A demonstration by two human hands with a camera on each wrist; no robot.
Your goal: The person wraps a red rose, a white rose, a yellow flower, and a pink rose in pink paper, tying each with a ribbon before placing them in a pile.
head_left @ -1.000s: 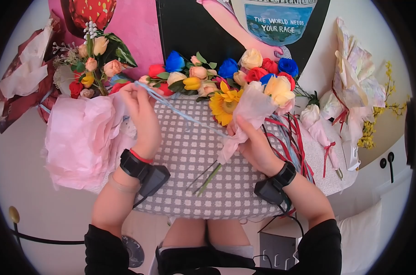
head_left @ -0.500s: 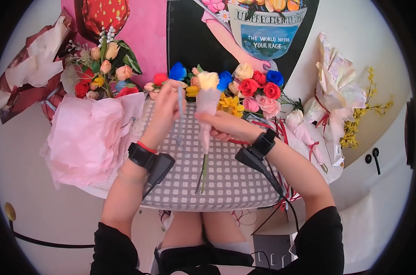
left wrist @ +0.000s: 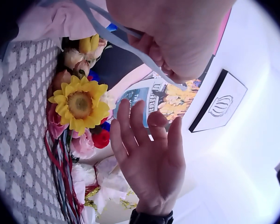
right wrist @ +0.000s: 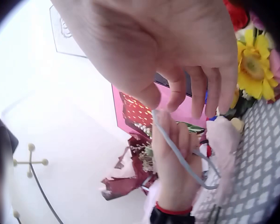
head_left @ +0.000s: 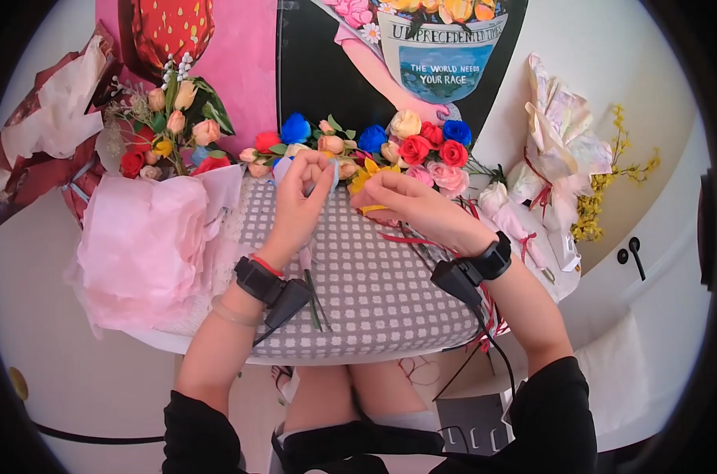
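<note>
My left hand (head_left: 302,201) pinches a thin pale-blue ribbon (right wrist: 181,156), which loops down from its fingers. Behind and below that hand is a single flower stem wrapped in pale pink paper (right wrist: 223,142). Its green stem (head_left: 314,296) points toward the table's front edge, and its bloom is hidden by the hand in the head view. To the right, my right hand (head_left: 410,207) is raised with loosely bent fingers spread apart and nothing in them. In the right wrist view its thumb is close to the ribbon's upper end. A yellow sunflower (left wrist: 79,104) lies just beyond it.
Artificial roses (head_left: 414,150) in several colours line the back of the checked tablecloth (head_left: 358,284). Pink wrapping sheets (head_left: 149,245) are stacked at left, near a dark-red wrapped bouquet (head_left: 46,134). Red and grey ribbons (left wrist: 65,172), a small wrapped white flower (head_left: 508,213) and a pale bouquet (head_left: 560,142) lie at right.
The right hand has let go of the wrapped flower and moved right of it. The flower has shifted left, below the left hand, which has kept the blue ribbon.
</note>
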